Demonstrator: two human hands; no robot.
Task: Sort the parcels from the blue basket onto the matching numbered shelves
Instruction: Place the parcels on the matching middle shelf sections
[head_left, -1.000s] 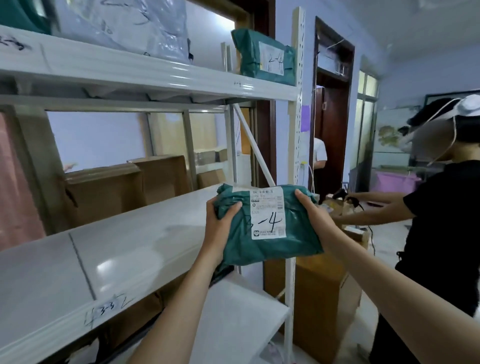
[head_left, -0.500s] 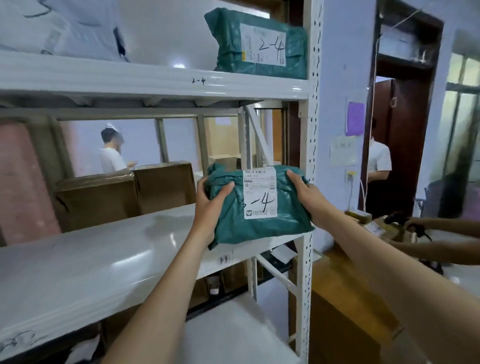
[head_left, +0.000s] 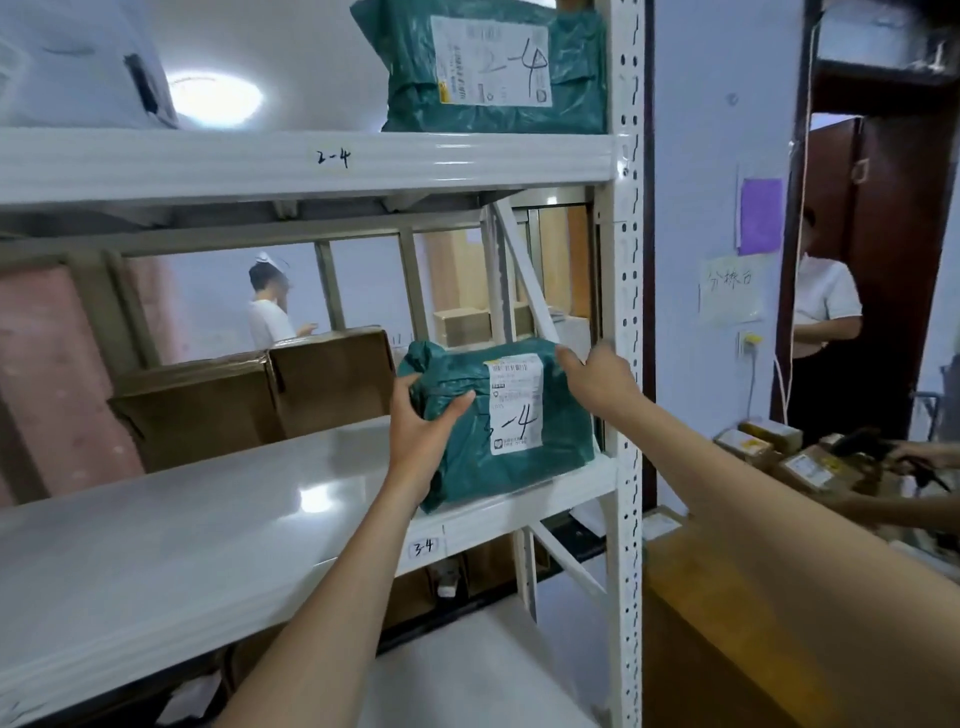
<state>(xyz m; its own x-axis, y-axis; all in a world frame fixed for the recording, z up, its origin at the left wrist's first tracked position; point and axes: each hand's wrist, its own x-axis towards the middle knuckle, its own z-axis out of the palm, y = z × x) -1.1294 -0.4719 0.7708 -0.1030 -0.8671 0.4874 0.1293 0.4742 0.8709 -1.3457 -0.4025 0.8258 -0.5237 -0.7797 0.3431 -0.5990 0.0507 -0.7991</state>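
At the right-hand end of the white middle shelf (head_left: 218, 525), close against the perforated upright (head_left: 626, 322), a green parcel (head_left: 498, 467) sat on the board, its lower left corner hanging a little past the front lip. Its white label (head_left: 514, 402) faced the camera with "3-4" handwritten on it, and a small tag reading "3-4" (head_left: 423, 546) was stuck to the shelf edge just below, at about 7 o'clock from the parcel. The left hand (head_left: 421, 431) gripped the parcel's left side, thumb laid across the front face and fingers curled round behind the bag. The right hand (head_left: 597, 379) was at the parcel's upper right corner, at roughly 1 o'clock from the label, with fingers bent over the top edge; whether they truly pinched the plastic or only rested there could not be told. At 9 o'clock from the parcel, two brown cardboard boxes (head_left: 260, 395) stood side by side at the back of the same shelf, the nearer one just beside the parcel. Up at 12 o'clock, a second green parcel (head_left: 415, 78) marked "2-4" lay on the upper shelf (head_left: 156, 161), whose front edge carried a handwritten "2-4". At 3 o'clock, beyond the upright, another person's hands (head_left: 919, 457) worked over small cartons on a brown counter (head_left: 779, 623).
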